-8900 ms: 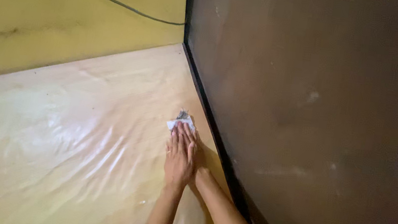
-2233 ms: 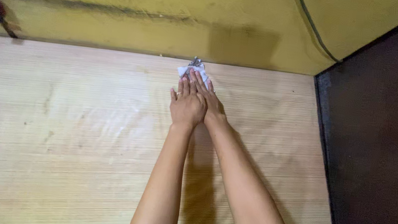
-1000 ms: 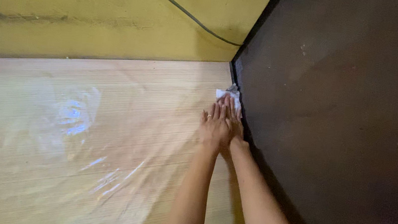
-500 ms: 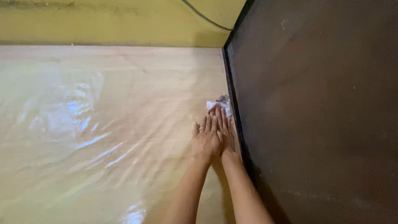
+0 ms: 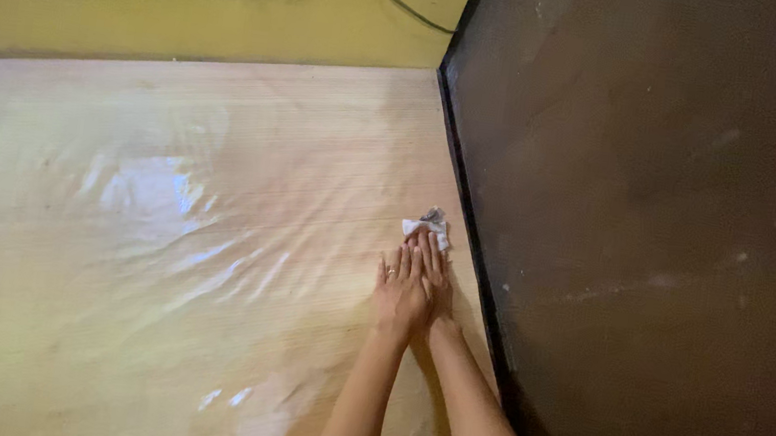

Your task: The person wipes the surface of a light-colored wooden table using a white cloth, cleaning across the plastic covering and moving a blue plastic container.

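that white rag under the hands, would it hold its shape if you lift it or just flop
The white rag looks crumpled and folded, so it would probably flop and sag when lifted. It seems thin and small, so likely light. Pressed flat under the right hand and left hand on the glossy wooden surface, it probably slides easily.

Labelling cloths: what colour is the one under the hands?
White cloth, with a grey dirty patch at its far edge; head view.

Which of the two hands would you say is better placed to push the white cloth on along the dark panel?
Probably the right hand: it lies next to the dark panel with its fingertips on the white cloth. The left hand lies partly over it, farther from the panel, on the wooden surface.
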